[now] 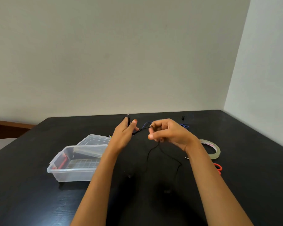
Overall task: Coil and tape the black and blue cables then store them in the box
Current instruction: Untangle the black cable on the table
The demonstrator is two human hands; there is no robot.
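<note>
Both hands are raised over the middle of the black table (pixel 39 201). My left hand (pixel 125 133) holds one end of the thin black cable (pixel 148 158), with the plug sticking up past its fingers. My right hand (pixel 167 133) pinches the same cable a short way along; a short stretch runs between the hands. The remaining black cable hangs from my right hand and trails in loops on the table. The blue cable (pixel 185 126) lies behind my right hand, mostly hidden. The clear plastic box (pixel 69 170) stands open at the left.
The box's clear lid (pixel 95 140) leans against its far side. A roll of clear tape (pixel 213 149) lies right of my right wrist, with red-handled scissors (pixel 218 168) just in front of it. A small black item (pixel 183 118) sits near the far edge.
</note>
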